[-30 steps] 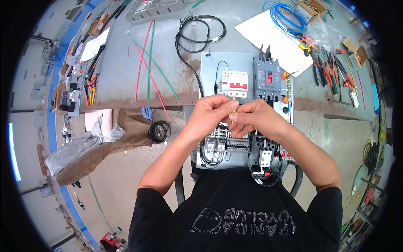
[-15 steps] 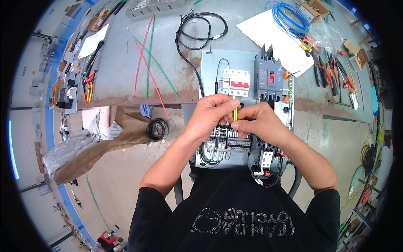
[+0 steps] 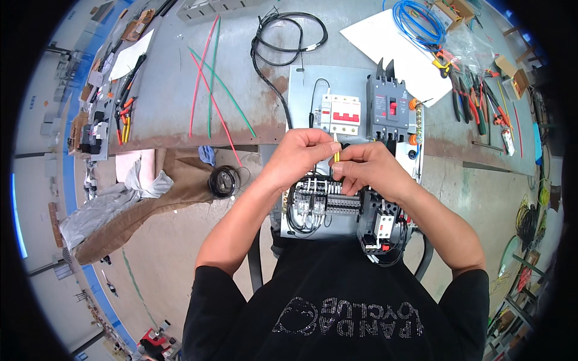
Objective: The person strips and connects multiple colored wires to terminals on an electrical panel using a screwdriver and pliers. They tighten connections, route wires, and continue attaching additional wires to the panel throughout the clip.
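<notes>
Over a grey mounting panel (image 3: pixel 301 90), both hands are closed on a yellow wire (image 3: pixel 336 157) whose upper end carries a white sleeve. My left hand (image 3: pixel 298 157) pinches it near the sleeve between thumb and forefinger. Just to the right, my right hand (image 3: pixel 380 171) grips the yellow part lower down. Beyond the fingertips sits a white circuit breaker (image 3: pixel 345 115) with red toggles. A dark grey breaker (image 3: pixel 390 108) with a red lever stands to its right. Below the hands lies a row of terminal blocks (image 3: pixel 343 206), partly covered by my right fingers. The wire's lower end is hidden.
A white contact block (image 3: pixel 383 227) is at the panel's near right. Black cable (image 3: pixel 284 23), red wires (image 3: pixel 203 78) and green wires (image 3: pixel 232 103) lie on the bench. Pliers (image 3: pixel 478 108) and coiled blue wire (image 3: pixel 415 30) are at right. A brown cloth (image 3: pixel 150 207) is at lower left.
Both hands have risen slightly with the wire. More of its white sleeve shows above my left fingertips, and less yellow shows between the hands. The panel has shifted slightly in view.
</notes>
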